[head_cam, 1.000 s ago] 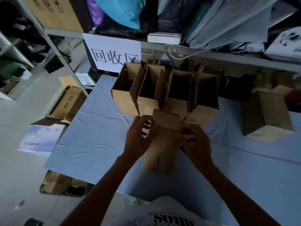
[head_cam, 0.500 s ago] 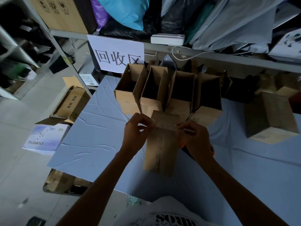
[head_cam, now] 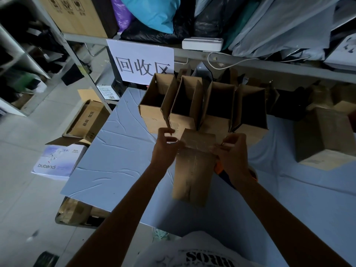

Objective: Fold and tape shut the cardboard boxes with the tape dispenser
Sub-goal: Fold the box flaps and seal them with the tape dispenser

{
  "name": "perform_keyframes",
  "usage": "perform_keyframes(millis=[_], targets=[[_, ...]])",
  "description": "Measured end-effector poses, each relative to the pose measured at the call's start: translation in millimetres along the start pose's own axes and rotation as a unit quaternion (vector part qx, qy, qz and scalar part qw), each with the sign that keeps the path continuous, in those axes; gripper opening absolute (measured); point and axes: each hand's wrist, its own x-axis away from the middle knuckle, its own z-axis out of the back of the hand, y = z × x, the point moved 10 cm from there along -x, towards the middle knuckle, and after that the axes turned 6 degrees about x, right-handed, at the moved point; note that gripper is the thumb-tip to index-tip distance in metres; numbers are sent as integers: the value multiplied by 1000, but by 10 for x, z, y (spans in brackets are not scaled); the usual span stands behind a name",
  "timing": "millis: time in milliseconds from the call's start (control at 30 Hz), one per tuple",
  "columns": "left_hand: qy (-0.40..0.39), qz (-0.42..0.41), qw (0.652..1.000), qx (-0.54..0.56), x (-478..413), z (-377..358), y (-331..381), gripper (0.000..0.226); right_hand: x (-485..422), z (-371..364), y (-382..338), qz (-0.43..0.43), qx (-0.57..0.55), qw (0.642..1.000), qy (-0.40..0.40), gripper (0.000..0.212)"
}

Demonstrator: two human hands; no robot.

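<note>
Cardboard box (head_cam: 192,170) sits on the tabletop (head_cam: 115,151) right in front of the person, long side running away from them, with a shiny strip of clear tape (head_cam: 196,147) across its far end. The left hand (head_cam: 165,149) has its fingers curled on the box's left edge at that strip. The right hand (head_cam: 234,153) is doing the same on the right edge, fingers bunched in a pinch. Something orange (head_cam: 219,168) pokes out under the right hand, too hidden to tell what it is.

Just behind the box is a row of four open boxes (head_cam: 204,105), packed side by side and touching. Off to the right there's a closed box (head_cam: 327,139), well apart from the rest.

Further back a paper sign (head_cam: 142,62) hangs off a metal shelf (head_cam: 269,64), which holds a white gadget (head_cam: 202,43) with a cable. Down on the floor at left are a brown carton (head_cam: 86,120) and a white "bubandi" carton (head_cam: 57,160).
</note>
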Motion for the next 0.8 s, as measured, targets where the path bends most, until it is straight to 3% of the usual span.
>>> perform_keyframes(millis=[67,133,267,433,600,800], targets=[[-43,59,996,48,-33,-91,-43,36,-42,-102,96,-70,-38,997,-16,46],[-50,84,994,42,-33,-154,-65,27,-16,-269,212,-142,-38,988,-41,32],[-2,89,996,-21,-82,-121,-115,19,37,-461,265,-176,-14,982,-58,57],[8,172,981,86,-135,22,-278,16,2,-513,371,-252,-155,952,-76,51],[31,129,987,89,-163,-2,-264,11,-34,-515,331,-244,-230,937,-101,13],[-21,78,996,36,-147,-116,-194,28,-97,-416,344,-244,-236,938,-74,17]])
